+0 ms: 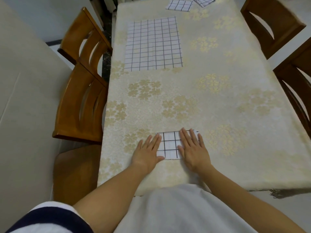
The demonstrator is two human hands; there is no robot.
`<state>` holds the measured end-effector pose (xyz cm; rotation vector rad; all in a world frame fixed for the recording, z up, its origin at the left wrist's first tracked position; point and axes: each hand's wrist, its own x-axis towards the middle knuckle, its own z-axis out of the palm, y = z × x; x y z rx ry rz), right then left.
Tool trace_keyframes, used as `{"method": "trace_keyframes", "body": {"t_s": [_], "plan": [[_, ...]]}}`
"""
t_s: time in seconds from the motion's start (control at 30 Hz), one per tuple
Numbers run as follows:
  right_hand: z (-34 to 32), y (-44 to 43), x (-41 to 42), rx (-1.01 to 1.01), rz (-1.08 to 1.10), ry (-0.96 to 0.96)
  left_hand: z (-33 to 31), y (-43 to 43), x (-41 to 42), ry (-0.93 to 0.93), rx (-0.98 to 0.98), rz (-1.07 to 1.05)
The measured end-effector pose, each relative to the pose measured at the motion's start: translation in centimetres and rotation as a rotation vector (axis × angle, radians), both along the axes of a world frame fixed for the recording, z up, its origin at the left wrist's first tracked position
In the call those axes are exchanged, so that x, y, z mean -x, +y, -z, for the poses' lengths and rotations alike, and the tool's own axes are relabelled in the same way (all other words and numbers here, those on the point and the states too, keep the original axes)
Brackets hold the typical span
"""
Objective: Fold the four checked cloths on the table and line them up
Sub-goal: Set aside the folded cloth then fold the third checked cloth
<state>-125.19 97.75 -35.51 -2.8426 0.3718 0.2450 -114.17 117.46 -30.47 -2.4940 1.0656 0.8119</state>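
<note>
Under my fingers point(184, 137): folded checked cloth point(170, 145), matt fabric, pressed smooth. Around them, the tablecloth point(218, 98) is cream fabric, its floral pattern faintly shiny. Left of them, chairs point(80, 105): glossy varnished wood.

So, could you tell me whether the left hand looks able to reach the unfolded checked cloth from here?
Probably yes, with a forward lean. Only bare flowered tablecloth lies between the left hand, flat on the folded checked cloth, and the unfolded checked cloth further up on the left.
</note>
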Motion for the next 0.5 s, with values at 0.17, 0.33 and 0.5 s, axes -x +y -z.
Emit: {"method": "trace_keyframes", "body": {"t_s": [0.17,0.33,0.5], "plan": [[-0.2,-1.0,0.7,0.024,0.087,0.061,-0.1,1.3,0.2,-0.003,-0.027,-0.035],[-1.1,-0.4,-0.4,-0.037,0.123,-0.021,-1.3,0.1,0.3,0.016,0.238,-0.162],[-2.6,2.6,-4.4,-0.226,-0.017,-0.058,-1.2,-3.6,0.9,-0.023,0.171,0.076]]}}
